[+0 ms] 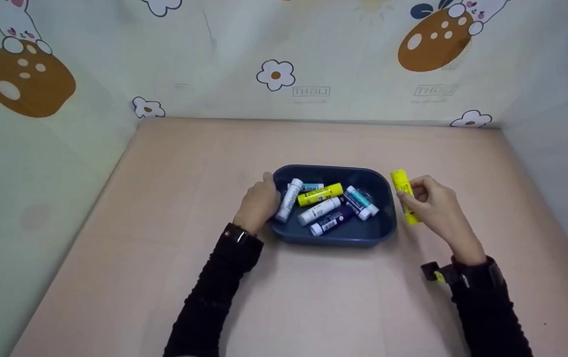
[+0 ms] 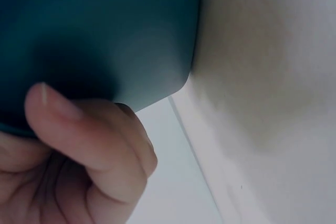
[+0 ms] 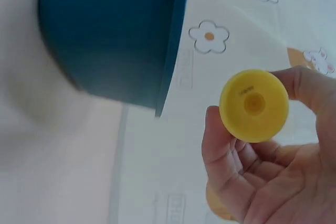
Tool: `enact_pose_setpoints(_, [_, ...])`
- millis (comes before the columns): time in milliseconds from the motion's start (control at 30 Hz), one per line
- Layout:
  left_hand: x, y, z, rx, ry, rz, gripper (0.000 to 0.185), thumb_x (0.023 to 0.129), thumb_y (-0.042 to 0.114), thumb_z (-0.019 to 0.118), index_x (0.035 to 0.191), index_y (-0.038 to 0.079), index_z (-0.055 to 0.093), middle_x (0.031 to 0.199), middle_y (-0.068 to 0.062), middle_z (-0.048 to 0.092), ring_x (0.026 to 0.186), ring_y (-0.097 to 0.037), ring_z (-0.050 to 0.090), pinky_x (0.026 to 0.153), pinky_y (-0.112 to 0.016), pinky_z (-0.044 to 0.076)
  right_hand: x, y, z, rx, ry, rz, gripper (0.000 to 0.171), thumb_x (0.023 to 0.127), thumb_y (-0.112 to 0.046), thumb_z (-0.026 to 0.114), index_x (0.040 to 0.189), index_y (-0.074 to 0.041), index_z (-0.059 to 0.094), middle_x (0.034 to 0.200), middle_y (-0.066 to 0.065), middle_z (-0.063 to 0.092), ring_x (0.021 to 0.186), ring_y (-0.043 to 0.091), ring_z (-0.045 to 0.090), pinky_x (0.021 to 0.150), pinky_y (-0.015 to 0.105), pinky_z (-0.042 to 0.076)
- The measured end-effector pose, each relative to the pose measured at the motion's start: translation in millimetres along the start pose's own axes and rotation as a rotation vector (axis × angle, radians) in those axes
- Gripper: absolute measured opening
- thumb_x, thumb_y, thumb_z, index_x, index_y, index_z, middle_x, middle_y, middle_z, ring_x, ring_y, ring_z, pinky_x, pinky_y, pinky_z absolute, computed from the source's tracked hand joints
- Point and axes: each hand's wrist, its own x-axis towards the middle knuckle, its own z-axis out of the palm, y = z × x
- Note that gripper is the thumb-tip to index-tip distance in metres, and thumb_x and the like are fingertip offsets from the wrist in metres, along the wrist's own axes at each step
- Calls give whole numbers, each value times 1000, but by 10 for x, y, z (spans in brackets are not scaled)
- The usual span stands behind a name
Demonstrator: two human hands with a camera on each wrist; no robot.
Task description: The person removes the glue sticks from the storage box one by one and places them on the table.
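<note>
A dark blue tray (image 1: pixel 386 218) sits mid-table and holds several glue sticks: white, yellow, teal and purple ones. My left hand (image 1: pixel 260 203) grips the tray's left wall (image 2: pixel 105 35), fingers curled against it. My right hand (image 1: pixel 430 201) is just right of the tray and holds a yellow glue stick (image 1: pixel 405 194) between thumb and fingers, above the table. In the right wrist view the yellow stick's round end (image 3: pixel 254 105) faces the camera, with the tray's outer wall (image 3: pixel 110 35) to its left.
The table (image 1: pixel 174 198) is a pale pink surface enclosed by patterned walls (image 1: pixel 274 59) at the back, left and right. Bare table lies in front of the tray and on both sides of it.
</note>
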Motion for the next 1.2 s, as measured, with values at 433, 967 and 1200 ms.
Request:
enact_pose_setpoints(433, [-5, 8, -9, 20, -4, -11, 20, 92, 13, 42, 108, 0, 43, 96, -25, 63, 84, -37, 64, 70, -48, 49, 129, 401, 95, -140, -250, 260, 50, 91, -33, 53, 115, 11, 47, 91, 20, 56, 64, 15, 51, 55, 23, 43])
enact_pose_setpoints(967, [5, 3, -10, 13, 1, -11, 22, 92, 14, 42, 109, 0, 43, 97, -25, 63, 86, -39, 64, 71, -49, 49, 168, 567, 207, -110, -269, 328, 55, 92, -37, 52, 121, 10, 44, 102, 23, 55, 77, 21, 53, 60, 22, 44])
enact_pose_setpoints(1200, [-1, -2, -14, 5, -6, 8, 20, 92, 13, 41, 107, 0, 43, 94, -24, 63, 84, -38, 64, 69, -48, 49, 159, 570, 205, -98, -287, 286, 54, 93, -36, 50, 120, 10, 43, 104, 25, 54, 73, 19, 54, 58, 23, 44])
